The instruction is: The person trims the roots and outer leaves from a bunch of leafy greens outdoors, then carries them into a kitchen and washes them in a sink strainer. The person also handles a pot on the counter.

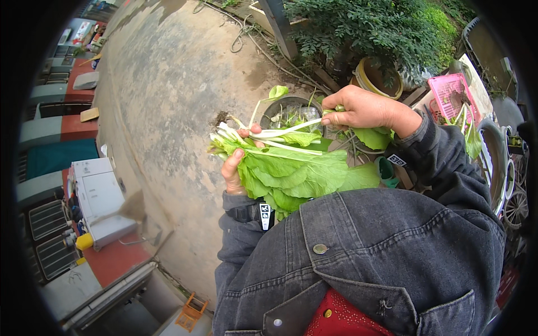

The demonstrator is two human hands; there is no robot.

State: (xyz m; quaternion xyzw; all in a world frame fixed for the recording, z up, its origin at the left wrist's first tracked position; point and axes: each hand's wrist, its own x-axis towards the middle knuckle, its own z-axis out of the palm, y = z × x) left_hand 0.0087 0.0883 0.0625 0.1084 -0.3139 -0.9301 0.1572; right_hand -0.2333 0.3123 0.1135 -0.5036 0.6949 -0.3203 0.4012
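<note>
A bunch of leafy greens (pixel 294 174) with pale stalks lies across my left hand (pixel 233 168). My left thumb presses the stalks near the root end, with the fingers on the far side. Dark soil clings to a root (pixel 220 119) beyond the stalk bases. My right hand (pixel 357 110) pinches one white stalk (pixel 294 127), which stretches across to the bunch. From beneath that hand hangs a green leaf (pixel 373 137). Below and beyond the hands is a round basin (pixel 269 110) containing plant scraps and something clear like plastic.
A yellow-rimmed bucket (pixel 363 77) stands beyond my right hand. Farther right, a pink plastic basket (pixel 452 90) sits near more greens (pixel 473 136) with soiled roots. A hose (pixel 269 52) runs over the concrete ground (pixel 168 84) near a metal post (pixel 279 27). A white cabinet (pixel 101 193) stands left.
</note>
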